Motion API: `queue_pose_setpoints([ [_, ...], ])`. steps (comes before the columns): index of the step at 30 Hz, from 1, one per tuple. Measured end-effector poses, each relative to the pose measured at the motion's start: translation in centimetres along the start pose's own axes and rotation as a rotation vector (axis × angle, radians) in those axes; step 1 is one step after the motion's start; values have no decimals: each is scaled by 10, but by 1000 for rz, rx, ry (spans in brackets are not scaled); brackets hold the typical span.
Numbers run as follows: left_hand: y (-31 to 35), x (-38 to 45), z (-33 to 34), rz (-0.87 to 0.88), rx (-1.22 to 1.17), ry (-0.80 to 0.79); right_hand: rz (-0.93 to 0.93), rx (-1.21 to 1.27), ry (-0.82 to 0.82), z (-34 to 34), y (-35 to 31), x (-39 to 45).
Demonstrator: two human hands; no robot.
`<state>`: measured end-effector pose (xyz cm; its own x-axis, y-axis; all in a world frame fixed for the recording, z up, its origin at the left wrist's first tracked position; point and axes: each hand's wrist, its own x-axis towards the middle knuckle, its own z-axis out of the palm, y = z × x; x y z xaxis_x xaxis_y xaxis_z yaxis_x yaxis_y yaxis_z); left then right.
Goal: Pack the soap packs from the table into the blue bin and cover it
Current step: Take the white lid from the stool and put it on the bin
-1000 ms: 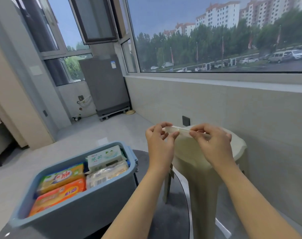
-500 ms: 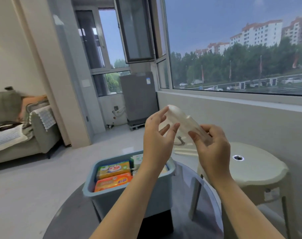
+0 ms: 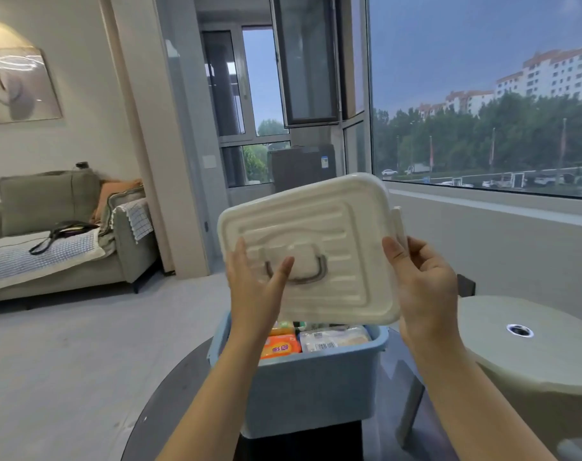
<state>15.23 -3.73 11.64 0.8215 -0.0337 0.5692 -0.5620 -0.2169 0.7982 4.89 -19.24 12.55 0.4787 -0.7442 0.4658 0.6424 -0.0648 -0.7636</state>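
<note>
While both hands, left hand (image 3: 254,287) and right hand (image 3: 419,287), grip the white lid (image 3: 311,247) by its 9 and 3 o'clock edges, level it. Then lower it squarely onto the blue bin (image 3: 313,390) (soap packs (image 3: 333,339) already inside), pressing every corner.

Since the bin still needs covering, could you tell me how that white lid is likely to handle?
The white ribbed plastic lid looks stiff: held only at its sides by the left hand and right hand, it shows no sag. It is probably light, being thin. Its smooth surface may be somewhat slippery.
</note>
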Motion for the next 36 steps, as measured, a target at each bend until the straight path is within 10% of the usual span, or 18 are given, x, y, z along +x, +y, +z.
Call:
queue_pose_setpoints([
  [14,-90,-4,-57,-363,-26,148,497,59,-54,-7,70,26],
  [21,-108,7,-60,-421,-15,146,409,-559,-147,-16,104,34],
  [36,-131,6,-53,-642,173,-75,621,-647,-324,-28,117,48],
])
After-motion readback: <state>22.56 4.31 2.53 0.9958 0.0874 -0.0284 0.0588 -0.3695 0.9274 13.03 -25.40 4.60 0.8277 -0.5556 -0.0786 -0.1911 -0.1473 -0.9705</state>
